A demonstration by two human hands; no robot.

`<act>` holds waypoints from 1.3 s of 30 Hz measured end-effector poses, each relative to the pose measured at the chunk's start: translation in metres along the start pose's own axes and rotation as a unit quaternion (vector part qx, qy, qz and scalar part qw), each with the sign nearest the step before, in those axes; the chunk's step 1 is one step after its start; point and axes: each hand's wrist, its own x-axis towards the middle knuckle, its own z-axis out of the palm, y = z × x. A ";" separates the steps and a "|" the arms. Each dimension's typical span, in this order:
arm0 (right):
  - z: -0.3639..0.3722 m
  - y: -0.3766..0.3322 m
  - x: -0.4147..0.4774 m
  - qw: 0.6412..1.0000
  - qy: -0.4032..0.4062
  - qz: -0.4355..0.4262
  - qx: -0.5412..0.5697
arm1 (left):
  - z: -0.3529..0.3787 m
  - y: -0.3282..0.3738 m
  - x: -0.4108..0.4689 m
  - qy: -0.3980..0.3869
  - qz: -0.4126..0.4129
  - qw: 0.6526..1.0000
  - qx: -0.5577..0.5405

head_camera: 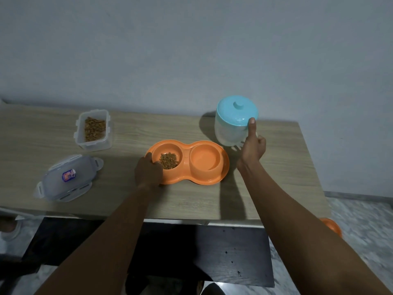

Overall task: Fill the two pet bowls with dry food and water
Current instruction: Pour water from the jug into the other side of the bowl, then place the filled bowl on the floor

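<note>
An orange double pet bowl [187,175] lies on the wooden table [191,201]. Its left bowl holds brown dry food [168,160]; the right bowl [205,157] looks bare inside. My left hand [147,172] grips the double bowl's left rim. My right hand [253,143] holds the handle of a translucent water jug [228,133] with a blue lid [237,110], thumb pressed on the lid's edge. The jug is just behind the right bowl; whether it touches the table is unclear.
A clear plastic container [93,130] with dry food stands open at the back left. Its lid [68,177] lies near the front left edge. A wall is close behind the table. An orange object [331,226] sits on the floor at right.
</note>
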 end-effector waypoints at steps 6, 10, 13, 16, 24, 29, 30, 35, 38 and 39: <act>-0.026 0.045 -0.025 0.989 0.022 0.004 -0.146 | -0.003 0.001 -0.001 -0.021 0.009 1.000 0.021; -0.029 0.060 -0.039 0.958 -0.016 -0.037 -0.283 | -0.009 0.004 -0.004 -0.025 0.012 0.999 0.025; -0.025 0.062 -0.046 0.937 -0.034 -0.058 -0.343 | -0.017 0.004 -0.006 -0.026 0.008 1.000 0.009; -0.025 0.065 -0.047 0.932 -0.016 -0.044 -0.360 | -0.026 0.003 -0.011 -0.025 0.006 0.999 -0.029; -0.041 0.063 -0.060 0.949 0.029 -0.020 -0.314 | -0.042 0.003 -0.027 -0.037 -0.018 0.995 -0.093; -0.075 0.042 -0.066 0.956 0.051 -0.034 -0.286 | -0.042 0.012 -0.061 -0.069 -0.007 0.988 -0.136; -0.085 0.037 -0.066 0.956 0.054 -0.037 -0.285 | -0.040 0.015 -0.068 -0.072 -0.001 0.987 -0.143; -0.141 0.009 -0.067 0.961 0.075 -0.050 -0.262 | -0.022 0.043 -0.119 -0.073 0.031 0.982 -0.173; -0.188 -0.012 -0.061 0.963 0.094 -0.055 -0.247 | 0.003 0.066 -0.153 -0.087 0.057 0.981 -0.162; -0.207 -0.020 -0.056 0.964 0.099 -0.059 -0.239 | 0.014 0.076 -0.165 -0.093 0.063 0.980 -0.167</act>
